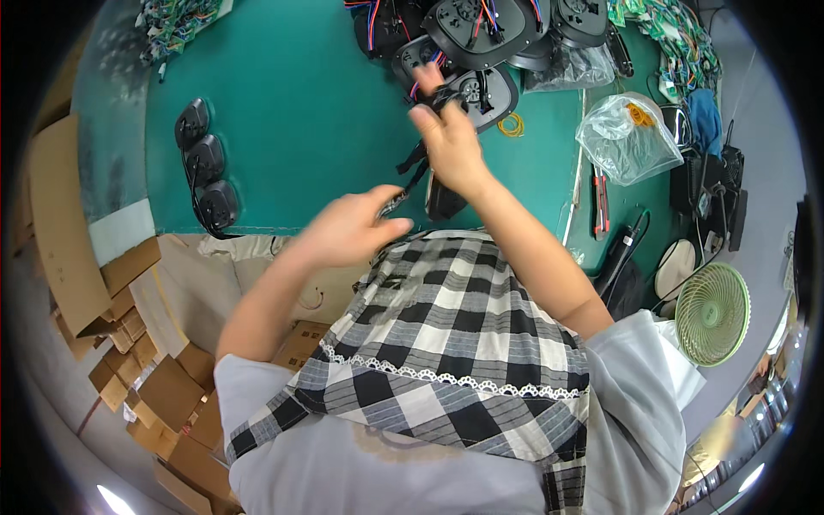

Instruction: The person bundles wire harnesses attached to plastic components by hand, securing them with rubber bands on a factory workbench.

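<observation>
My right hand (455, 146) is raised over the green table, closed on a bundled black cable (443, 96) near its fingertips. From there the dark strand runs down toward my left hand (348, 230), which pinches its lower stretch (395, 204) just above the table's near edge. Both hands are slightly blurred. Beside the cable, a black box-like piece (444, 199) lies at that edge, partly covered by my right wrist. Just beyond my right hand sits a dark oval housing (493, 96) with a round grey centre, and a yellow wire coil (511, 126) lies by it.
More dark housings with red and blue wires (476, 30) are piled at the back. Three joined black units (206, 160) lie on the left. To the right are a clear plastic bag (629, 137), a red cutter (600, 202), green circuit boards (669, 43) and a green fan (712, 314).
</observation>
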{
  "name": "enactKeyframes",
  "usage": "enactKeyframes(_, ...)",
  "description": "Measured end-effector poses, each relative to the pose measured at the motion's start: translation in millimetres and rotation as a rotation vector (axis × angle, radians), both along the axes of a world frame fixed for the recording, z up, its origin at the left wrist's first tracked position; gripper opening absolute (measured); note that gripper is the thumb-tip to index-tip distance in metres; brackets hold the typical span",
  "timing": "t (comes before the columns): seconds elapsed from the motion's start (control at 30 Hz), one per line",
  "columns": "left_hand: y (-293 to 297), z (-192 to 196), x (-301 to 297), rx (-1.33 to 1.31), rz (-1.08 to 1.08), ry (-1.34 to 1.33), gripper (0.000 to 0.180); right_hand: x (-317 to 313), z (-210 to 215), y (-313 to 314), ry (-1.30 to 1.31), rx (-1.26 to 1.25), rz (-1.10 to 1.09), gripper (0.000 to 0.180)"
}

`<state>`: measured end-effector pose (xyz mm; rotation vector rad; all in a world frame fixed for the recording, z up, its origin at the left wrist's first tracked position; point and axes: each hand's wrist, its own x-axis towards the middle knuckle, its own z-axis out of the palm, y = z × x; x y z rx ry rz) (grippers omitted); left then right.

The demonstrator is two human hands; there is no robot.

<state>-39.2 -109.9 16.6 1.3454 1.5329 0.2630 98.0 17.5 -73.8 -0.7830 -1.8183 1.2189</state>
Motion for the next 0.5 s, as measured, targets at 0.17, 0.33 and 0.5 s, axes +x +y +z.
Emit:
enactKeyframes(0.17, 27, 85, -84, -0.019, -0.077, 0.001, 0.016, 4, 29, -7, -0.164, -0.267, 0.358, 0.048)
enactKeyframes(0.33, 85, 38, -96, 0.375, 0.128, 0.247, 0.01, 34, 25, 0, 0.094, -1.508, 1.228, 0.076)
enactKeyframes(0.5, 33, -104, -122, 0.218, 0.152, 0.293, 0.025, 63, -4, 5, 0.909, -1.566, 1.075, 0.083)
